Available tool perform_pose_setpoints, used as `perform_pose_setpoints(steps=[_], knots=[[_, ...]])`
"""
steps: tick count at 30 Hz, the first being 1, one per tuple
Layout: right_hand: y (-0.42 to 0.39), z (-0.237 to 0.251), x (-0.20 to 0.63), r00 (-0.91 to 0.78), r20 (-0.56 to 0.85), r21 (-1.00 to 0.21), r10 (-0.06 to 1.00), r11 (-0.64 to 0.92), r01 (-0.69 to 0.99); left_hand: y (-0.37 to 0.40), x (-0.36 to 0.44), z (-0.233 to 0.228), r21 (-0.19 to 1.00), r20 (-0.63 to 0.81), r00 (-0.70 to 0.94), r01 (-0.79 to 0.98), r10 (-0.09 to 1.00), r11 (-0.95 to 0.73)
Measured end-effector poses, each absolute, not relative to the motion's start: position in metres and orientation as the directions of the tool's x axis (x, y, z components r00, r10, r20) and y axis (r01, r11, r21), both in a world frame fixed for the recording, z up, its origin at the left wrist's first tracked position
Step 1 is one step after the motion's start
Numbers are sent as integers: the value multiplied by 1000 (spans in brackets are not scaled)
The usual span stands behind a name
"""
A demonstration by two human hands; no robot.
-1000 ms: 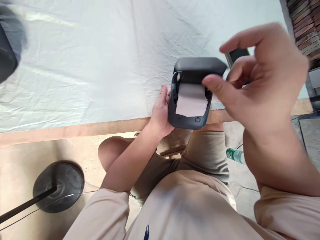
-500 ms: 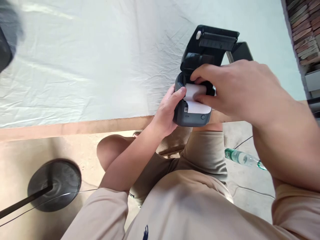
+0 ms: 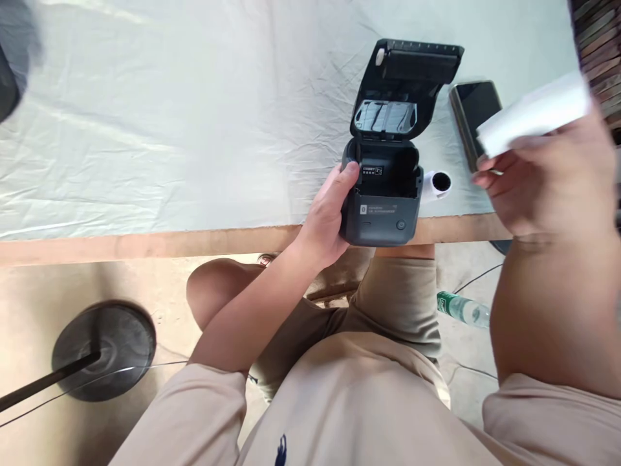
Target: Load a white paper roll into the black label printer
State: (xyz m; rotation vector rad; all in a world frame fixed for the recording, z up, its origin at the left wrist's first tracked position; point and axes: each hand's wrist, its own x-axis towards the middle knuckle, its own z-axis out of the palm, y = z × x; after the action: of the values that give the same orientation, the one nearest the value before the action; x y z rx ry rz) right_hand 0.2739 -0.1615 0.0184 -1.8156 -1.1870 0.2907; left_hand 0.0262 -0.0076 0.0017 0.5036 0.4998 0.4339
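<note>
A dark label printer is held at the table's front edge by my left hand, its thumb over the left rim. The printer's lid stands raised, and the paper bay below it holds no roll. Off to the right, my right hand grips a roll of white paper, slightly smeared by motion. Just right of the printer lies another small white paper roll with a dark core, partly hidden behind the printer.
A black smartphone lies on the pale cloth-covered table, beyond the small roll. Under the table are a plastic bottle, thin cables and a round black stand base. Stacked bricks show at the far right.
My right hand has lifted the white paper roll out of the printer and moved right with it. The small roll and more of the phone have come into view. My left hand stays on the printer.
</note>
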Motion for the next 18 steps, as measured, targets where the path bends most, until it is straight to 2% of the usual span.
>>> perform_pose_setpoints(steps=[2, 4, 11, 13, 16, 17, 18], knots=[[-155, -7, 281, 668, 281, -861, 689, -127, 493, -7, 27, 2, 564, -331, 794, -267, 510, 781], [-149, -19, 278, 715, 319, -863, 622, -122, 491, -8, 27, 1, 580, -318, 797, -265, 514, 770], [-154, -14, 258, 604, 305, -671, 736, -284, 685, -8, 25, -2, 582, -312, 799, -267, 514, 768], [-161, -7, 247, 596, 368, -654, 713, -257, 711, -7, 25, -2, 581, -304, 803, -270, 513, 767], [-168, 7, 218, 616, 517, -620, 594, -237, 748, -7, 26, -1, 580, -318, 800, -261, 509, 772], [-169, 9, 207, 623, 531, -609, 574, -253, 752, -7, 27, -1, 580, -324, 797, -258, 509, 773], [-167, 9, 197, 620, 505, -599, 600, -273, 752, -7, 27, 0, 581, -327, 796, -256, 510, 773]])
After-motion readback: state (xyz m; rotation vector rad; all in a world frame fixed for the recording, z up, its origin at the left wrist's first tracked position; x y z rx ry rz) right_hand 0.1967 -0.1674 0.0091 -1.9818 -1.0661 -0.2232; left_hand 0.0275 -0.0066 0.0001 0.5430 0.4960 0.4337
